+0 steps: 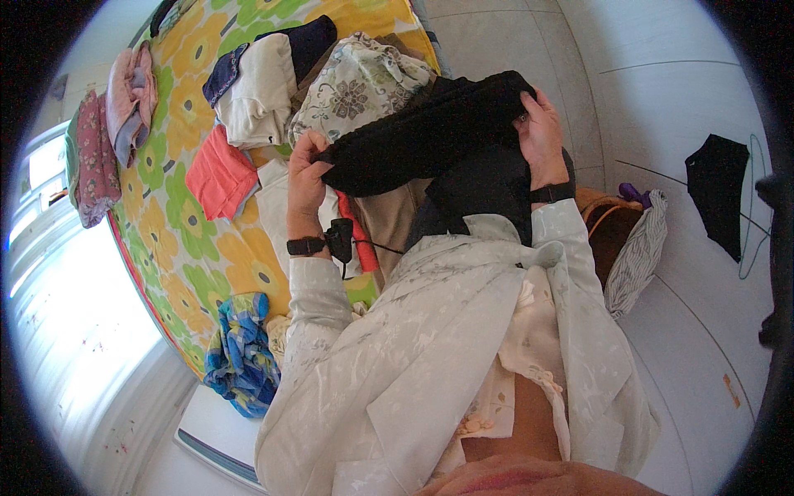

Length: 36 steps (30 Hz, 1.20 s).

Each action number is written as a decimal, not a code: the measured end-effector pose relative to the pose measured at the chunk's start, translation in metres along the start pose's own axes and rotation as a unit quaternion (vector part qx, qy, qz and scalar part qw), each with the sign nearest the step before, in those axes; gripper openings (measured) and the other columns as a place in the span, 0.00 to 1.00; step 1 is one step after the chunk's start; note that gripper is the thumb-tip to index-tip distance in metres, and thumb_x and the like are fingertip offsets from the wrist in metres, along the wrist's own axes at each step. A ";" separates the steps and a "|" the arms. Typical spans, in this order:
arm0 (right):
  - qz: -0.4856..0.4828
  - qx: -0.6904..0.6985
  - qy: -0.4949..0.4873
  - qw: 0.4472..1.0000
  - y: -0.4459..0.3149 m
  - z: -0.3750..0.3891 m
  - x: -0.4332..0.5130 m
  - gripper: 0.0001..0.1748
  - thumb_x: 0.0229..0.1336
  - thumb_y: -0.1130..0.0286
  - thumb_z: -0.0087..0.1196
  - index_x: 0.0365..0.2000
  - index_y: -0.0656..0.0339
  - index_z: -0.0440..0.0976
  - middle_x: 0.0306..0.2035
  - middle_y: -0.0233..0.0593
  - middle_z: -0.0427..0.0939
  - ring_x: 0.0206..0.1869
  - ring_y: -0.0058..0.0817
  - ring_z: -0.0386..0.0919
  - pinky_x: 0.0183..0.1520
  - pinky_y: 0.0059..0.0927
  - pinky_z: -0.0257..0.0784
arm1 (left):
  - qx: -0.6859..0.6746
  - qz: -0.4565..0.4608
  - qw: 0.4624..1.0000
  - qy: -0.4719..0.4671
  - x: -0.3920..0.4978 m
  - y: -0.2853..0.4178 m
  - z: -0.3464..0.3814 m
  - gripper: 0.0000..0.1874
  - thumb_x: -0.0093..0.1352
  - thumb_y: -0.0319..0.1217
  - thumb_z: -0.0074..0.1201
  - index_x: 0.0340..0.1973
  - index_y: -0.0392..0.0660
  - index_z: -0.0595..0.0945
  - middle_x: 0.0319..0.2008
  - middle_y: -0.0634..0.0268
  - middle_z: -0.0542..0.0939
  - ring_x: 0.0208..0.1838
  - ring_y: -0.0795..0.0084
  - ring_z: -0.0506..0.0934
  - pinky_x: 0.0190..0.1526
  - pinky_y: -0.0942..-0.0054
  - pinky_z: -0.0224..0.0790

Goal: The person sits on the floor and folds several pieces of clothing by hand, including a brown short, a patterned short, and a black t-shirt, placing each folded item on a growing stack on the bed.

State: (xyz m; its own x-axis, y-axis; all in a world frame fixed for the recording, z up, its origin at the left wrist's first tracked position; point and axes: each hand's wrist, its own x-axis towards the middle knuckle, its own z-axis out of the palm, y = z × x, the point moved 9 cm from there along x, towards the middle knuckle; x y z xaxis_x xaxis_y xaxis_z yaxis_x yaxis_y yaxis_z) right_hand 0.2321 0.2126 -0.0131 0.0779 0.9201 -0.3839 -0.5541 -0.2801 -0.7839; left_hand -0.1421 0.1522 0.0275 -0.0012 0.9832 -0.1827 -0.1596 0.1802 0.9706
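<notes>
A black cloth garment (422, 133) is stretched between my two hands, over the bed's edge and my lap. My left hand (308, 173) pinches one end of it between thumb and fingers. At the other end, my right hand (541, 133) grips the raised corner. Behind the garment lies a cream cloth with a floral print (360, 87). Next to that is a folded white garment (257, 87) with navy cloth beside it. A folded coral cloth (220, 173) lies near my left hand. Beige cloth (391, 217) shows below the black garment.
The bed has a yellow and green flowered sheet (186, 105). Rolled pink cloths (132, 99) lie along its far left side, and a blue plaid cloth (242, 353) is at the lower left. On the right, a striped cloth (639, 254) hangs by a brown chair or basket; a black cloth (716, 192) is farther right.
</notes>
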 end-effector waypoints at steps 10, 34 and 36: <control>0.024 -0.100 -0.044 0.994 0.004 -0.003 -0.003 0.12 0.61 0.71 0.51 0.45 0.60 0.74 0.42 0.31 0.78 0.42 0.22 0.75 0.42 0.24 0.71 | 0.073 0.002 0.997 0.005 -0.003 0.008 0.007 0.14 0.51 0.15 0.46 0.29 0.46 0.67 0.29 0.73 0.68 0.36 0.80 0.67 0.41 0.83 0.57; -0.043 -0.690 -0.145 0.708 0.066 0.011 -0.011 0.35 0.53 0.45 0.55 0.45 0.72 0.73 0.42 0.57 0.78 0.45 0.49 0.76 0.49 0.39 0.71 | 0.336 0.007 0.942 0.010 -0.005 -0.021 0.037 0.15 0.64 0.35 0.58 0.36 0.35 0.76 0.27 0.59 0.77 0.31 0.70 0.73 0.37 0.72 0.65; -0.073 -0.656 -0.106 0.744 0.060 0.005 -0.010 0.35 0.54 0.47 0.54 0.47 0.72 0.73 0.46 0.58 0.76 0.50 0.49 0.74 0.54 0.39 0.68 | 0.333 0.031 0.942 0.029 -0.006 -0.022 0.035 0.16 0.65 0.37 0.57 0.39 0.35 0.77 0.29 0.55 0.79 0.33 0.67 0.76 0.39 0.70 0.67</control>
State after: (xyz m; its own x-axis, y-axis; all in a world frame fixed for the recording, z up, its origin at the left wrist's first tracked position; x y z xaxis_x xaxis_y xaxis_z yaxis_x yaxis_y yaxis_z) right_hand 0.1938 0.1880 -0.0533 -0.1525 0.9503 -0.2714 0.7440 -0.0704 -0.6644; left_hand -0.1040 0.1435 0.0123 -0.0467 0.9925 -0.1128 0.4969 0.1211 0.8593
